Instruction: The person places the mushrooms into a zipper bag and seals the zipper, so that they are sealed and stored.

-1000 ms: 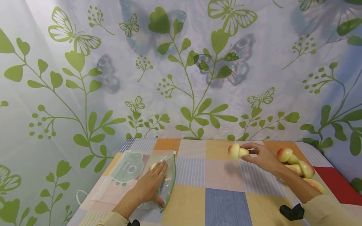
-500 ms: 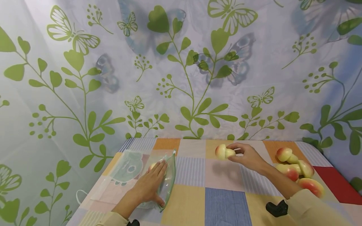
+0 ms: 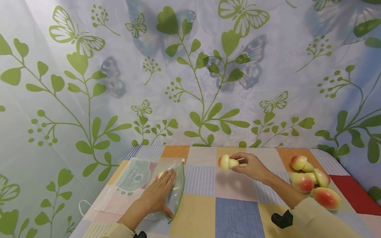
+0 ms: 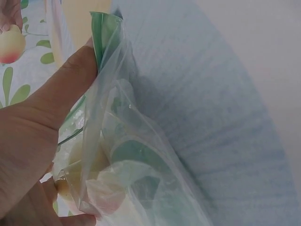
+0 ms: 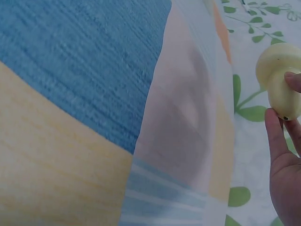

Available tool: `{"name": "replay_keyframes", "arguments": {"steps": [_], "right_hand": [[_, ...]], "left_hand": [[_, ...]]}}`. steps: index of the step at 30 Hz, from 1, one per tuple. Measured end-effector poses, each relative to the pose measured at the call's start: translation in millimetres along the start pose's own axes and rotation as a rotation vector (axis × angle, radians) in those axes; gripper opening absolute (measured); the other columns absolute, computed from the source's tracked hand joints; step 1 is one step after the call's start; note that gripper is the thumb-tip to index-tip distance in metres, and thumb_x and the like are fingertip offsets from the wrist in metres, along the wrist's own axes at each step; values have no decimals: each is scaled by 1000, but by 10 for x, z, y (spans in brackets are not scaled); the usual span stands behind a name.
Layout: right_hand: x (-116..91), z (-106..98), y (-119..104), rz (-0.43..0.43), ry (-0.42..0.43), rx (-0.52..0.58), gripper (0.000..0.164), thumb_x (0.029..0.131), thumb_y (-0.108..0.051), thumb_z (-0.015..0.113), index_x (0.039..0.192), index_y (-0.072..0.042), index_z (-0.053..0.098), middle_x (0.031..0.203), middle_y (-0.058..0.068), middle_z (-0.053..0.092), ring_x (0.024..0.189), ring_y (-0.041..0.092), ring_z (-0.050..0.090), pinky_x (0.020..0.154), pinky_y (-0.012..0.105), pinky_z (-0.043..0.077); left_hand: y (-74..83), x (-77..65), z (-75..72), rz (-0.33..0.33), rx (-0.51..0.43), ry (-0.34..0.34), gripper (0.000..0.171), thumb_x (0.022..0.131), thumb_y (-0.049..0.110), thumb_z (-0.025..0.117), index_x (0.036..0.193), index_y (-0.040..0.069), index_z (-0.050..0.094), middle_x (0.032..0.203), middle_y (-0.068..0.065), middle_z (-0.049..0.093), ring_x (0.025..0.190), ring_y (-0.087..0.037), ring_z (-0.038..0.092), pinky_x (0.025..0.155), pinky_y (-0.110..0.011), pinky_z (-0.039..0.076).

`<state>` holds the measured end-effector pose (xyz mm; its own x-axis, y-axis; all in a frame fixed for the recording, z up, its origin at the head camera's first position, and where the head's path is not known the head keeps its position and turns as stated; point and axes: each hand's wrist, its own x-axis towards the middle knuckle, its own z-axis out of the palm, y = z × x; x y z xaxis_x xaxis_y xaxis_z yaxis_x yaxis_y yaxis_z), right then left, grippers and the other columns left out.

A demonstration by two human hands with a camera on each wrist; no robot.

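My right hand (image 3: 250, 167) pinches a toy mushroom (image 3: 224, 163) by its stem, above the tablecloth; its pale yellow cap with a red blush points left. In the right wrist view, fingertips and thumb meet the mushroom's stem (image 5: 283, 96). My left hand (image 3: 159, 191) rests with straight fingers on a clear zip bag (image 3: 178, 195) with a green zip edge and a green cartoon print. Inside the bag, partly hidden by the fingers, lies another mushroom (image 3: 159, 176). In the left wrist view, the thumb lies along the bag's green zip edge (image 4: 104, 35).
Several more toy mushrooms lie grouped at the table's right, among them one mushroom (image 3: 326, 198) nearest the front. A patchwork cloth (image 3: 238, 215) covers the table. Behind it hangs a curtain (image 3: 190, 82) with leaves and butterflies. A white cord (image 3: 81, 206) loops at the left edge.
My right hand has carried the mushroom left, toward the bag, away from the group on the right. The left hand and the bag have stayed in place.
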<state>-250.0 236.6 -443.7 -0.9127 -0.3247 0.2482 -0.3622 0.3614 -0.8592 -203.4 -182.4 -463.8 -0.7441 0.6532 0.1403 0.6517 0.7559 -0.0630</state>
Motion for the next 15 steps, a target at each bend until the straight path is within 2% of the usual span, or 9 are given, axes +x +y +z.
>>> {"name": "replay_keyframes", "arguments": {"steps": [15], "right_hand": [[183, 256, -33, -20, -47, 20, 43, 88, -13, 83, 128, -4, 69, 129, 14, 65, 110, 35, 66, 83, 36, 59]], "left_hand": [[3, -4, -5, -3, -18, -1, 149, 48, 61, 97, 157, -11, 25, 164, -28, 25, 150, -43, 27, 114, -55, 35]]}}
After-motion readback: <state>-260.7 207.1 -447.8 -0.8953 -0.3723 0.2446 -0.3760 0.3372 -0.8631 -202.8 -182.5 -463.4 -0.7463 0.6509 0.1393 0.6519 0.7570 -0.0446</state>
